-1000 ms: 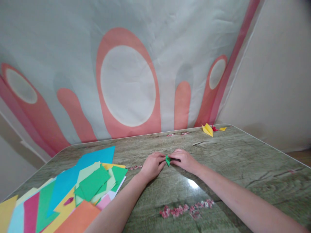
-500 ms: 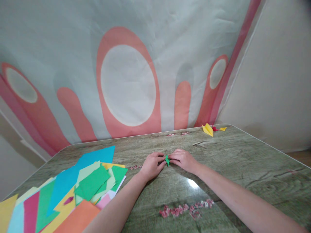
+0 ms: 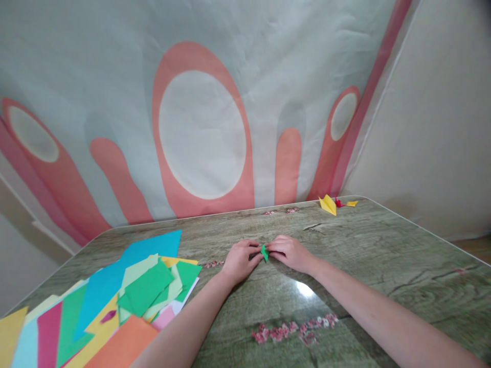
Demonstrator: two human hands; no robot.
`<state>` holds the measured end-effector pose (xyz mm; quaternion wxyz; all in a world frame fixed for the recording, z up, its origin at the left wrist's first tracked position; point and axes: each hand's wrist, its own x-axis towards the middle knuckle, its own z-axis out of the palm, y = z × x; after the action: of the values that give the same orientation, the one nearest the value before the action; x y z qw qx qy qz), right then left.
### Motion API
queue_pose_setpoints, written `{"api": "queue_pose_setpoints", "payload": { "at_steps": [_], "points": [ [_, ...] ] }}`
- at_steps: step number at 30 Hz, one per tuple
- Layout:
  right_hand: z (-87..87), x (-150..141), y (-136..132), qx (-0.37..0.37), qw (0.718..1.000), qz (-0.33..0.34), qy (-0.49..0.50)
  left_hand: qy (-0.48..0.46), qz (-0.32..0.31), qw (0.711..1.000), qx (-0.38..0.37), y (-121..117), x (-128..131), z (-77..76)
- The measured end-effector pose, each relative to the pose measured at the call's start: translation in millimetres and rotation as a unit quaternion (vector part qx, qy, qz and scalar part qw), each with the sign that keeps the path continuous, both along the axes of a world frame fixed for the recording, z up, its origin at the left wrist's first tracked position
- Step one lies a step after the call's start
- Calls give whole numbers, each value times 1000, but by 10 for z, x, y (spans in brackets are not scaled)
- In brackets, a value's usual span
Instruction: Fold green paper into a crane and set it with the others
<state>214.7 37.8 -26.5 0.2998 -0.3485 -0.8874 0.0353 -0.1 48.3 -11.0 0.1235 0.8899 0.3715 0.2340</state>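
Observation:
A small folded piece of green paper point(image 3: 264, 253) is pinched between my two hands, just over the middle of the wood-patterned table point(image 3: 364, 255). My left hand point(image 3: 241, 261) grips its left side with thumb and fingers. From the other side, my right hand point(image 3: 289, 253) holds the right part in a pinch. Fingertips cover both ends of the paper, so its full shape is hidden.
Coloured paper sheets point(image 3: 103, 286) lie spread in an overlapping pile at the left, with a small dark pink folded piece point(image 3: 108, 317) on top. At the far right edge sit a yellow folded paper plane point(image 3: 328, 205), a red folded piece point(image 3: 339, 203) and a smaller yellow one point(image 3: 352, 204).
Both hands stay in nearly the same place. The green paper between the fingertips has shifted and changed shape slightly; the left fingers have moved a little.

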Motion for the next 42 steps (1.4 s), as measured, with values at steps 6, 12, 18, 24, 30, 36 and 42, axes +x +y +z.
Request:
{"api": "queue_pose_setpoints", "payload": {
  "at_steps": [6, 12, 18, 24, 30, 36, 42],
  "points": [
    [-39, -12, 8, 9, 1000, -13, -1, -8, -3, 1000, -1, 10, -1, -15],
    [-34, -30, 4, 24, 1000, -14, -8, -14, -12, 1000, -8, 14, -6, -12],
    [-17, -40, -9, 32, 999, -25, -22, -14, -15, 1000, -10, 20, -10, -17],
    [-23, -48, -5, 40, 999, -27, -21, -20, -19, 1000, -13, 10, -9, -4],
    [-6, -47, -18, 28, 999, -30, -16, -23, -15, 999, -18, 0, -2, 11],
    [-2, -68, -16, 22, 999, -39, -11, -24, -14, 999, -21, 1, 4, 18],
    [7, -84, -28, 8, 999, -52, -8, -42, -6, 999, -29, 29, 31, -8]
  ]
}}
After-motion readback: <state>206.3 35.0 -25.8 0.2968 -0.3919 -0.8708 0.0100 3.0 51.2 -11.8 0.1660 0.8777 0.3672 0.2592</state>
